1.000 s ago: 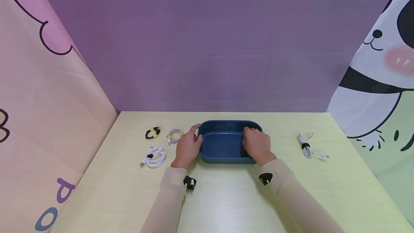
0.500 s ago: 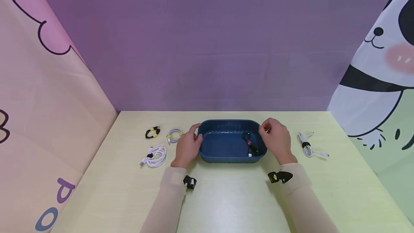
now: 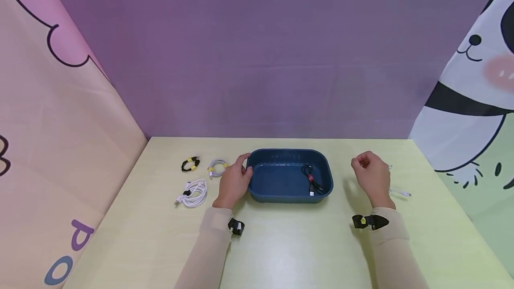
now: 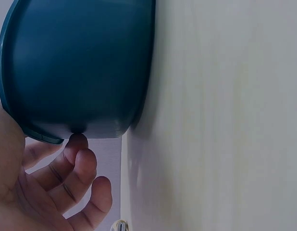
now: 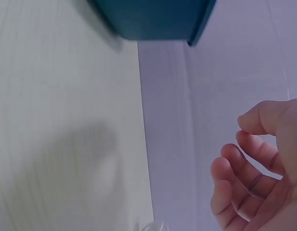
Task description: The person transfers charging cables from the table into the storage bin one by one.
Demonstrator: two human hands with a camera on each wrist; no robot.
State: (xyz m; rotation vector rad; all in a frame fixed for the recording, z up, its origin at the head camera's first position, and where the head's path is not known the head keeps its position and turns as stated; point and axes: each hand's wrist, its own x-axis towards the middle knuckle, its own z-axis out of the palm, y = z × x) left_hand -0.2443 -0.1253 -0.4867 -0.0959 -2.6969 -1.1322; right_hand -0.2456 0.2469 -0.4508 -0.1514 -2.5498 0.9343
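While L hand [image 3: 234, 182] grips the L rim of the blue box [image 3: 277, 177], R hand [image 3: 372, 177] hangs loosely curled beyond its R edge, w/ table [image 3: 281, 244] btwn, nr a part-hidden white cable [image 3: 403, 193]. Black cable [image 3: 310, 179] lies in box nr R wall; open floor to L. Three coiled cables [image 3: 204, 193] sit L of box.

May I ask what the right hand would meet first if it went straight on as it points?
Likely the purple backdrop, passing right of the blue tray, though depth is unclear and the table might come first.
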